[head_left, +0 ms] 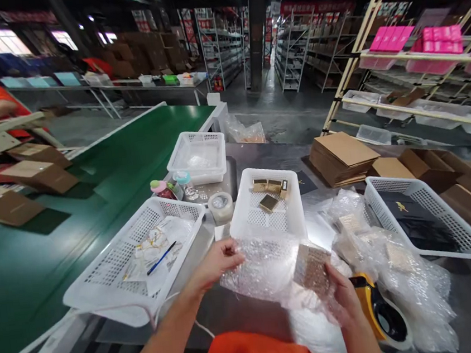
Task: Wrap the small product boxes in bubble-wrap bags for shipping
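A sheet of bubble wrap (265,263) stretches between my two hands above the metal table. My left hand (221,261) pinches its left end. At the other end my right hand (343,294) grips the wrap around a small brownish box (311,269), which shows through the film. Just beyond the wrap stands a white basket (240,221) holding several small gold and black boxes (269,202). Close to my right hand lie a yellow and black tape dispenser (369,303) and a heap of bubble wrap (424,291) with wrapped pieces in it.
To the left, a white basket (100,289) holds papers and a blue pen (161,258). A tape roll (221,207), bottles and another white basket (180,174) stand behind. Flat cartons (343,157) and a basket of black items (417,219) are right. A green conveyor (104,173) carries cartons.
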Available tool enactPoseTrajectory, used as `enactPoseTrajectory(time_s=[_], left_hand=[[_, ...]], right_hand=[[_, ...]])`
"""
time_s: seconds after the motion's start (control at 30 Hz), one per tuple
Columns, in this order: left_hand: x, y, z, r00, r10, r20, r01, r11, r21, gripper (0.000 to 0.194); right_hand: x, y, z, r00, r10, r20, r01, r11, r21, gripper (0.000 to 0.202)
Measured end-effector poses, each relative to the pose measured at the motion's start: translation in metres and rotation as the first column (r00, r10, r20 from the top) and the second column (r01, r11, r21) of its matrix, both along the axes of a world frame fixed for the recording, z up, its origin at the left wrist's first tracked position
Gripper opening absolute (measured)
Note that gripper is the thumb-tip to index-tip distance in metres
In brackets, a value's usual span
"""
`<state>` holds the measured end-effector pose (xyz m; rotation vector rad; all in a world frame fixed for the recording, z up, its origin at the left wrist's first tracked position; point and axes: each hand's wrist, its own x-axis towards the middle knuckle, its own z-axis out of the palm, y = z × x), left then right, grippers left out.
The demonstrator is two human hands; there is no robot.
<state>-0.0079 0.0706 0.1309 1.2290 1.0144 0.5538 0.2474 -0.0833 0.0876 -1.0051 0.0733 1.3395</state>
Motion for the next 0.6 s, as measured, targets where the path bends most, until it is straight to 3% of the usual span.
enactPoseTrajectory(time_s=[0.03,0.07,0.13,0.2,0.3,0.4,0.5,0.6], left_hand=[[-0.003,0.001,0.003,0.980,0.138,-0.144,-0.111,0.977,0.181,0.040],[-0.004,0.000,0.005,0.922,0.284,-0.263,-0.175,0.912,0.370,0.043],[0.001,-0.009,0.007,0.815,0.436,-0.381,-0.133,0.781,0.611,0.044],[0.015,-0.025,0.003,0.833,0.366,-0.415,-0.002,0.752,0.660,0.039],[0.042,-0.053,-0.013,0.901,0.101,-0.422,0.185,0.789,0.585,0.031],[0.060,-0.070,-0.031,0.888,-0.101,-0.448,0.328,0.822,0.465,0.024],[0.062,-0.073,-0.041,0.865,-0.183,-0.468,0.400,0.815,0.420,0.021],[0.053,-0.066,-0.040,0.871,-0.236,-0.431,0.420,0.814,0.401,0.023]], right_hand=[[-0.003,0.003,0.001,0.999,-0.030,-0.011,0.030,0.999,-0.031,0.034],[-0.008,0.006,0.002,0.998,-0.066,-0.007,0.066,0.996,-0.058,0.034],[-0.025,0.010,0.003,0.989,-0.137,0.061,0.141,0.987,-0.080,0.037],[-0.047,0.013,0.003,0.973,-0.165,0.158,0.180,0.980,-0.082,0.042],[-0.080,0.017,-0.001,0.964,-0.069,0.257,0.089,0.994,-0.067,0.046],[-0.097,0.018,-0.009,0.949,0.013,0.316,0.005,0.998,-0.056,0.043],[-0.101,0.015,-0.020,0.945,0.041,0.325,-0.011,0.996,-0.092,0.041],[-0.096,0.012,-0.029,0.940,0.059,0.337,-0.017,0.992,-0.127,0.044]])
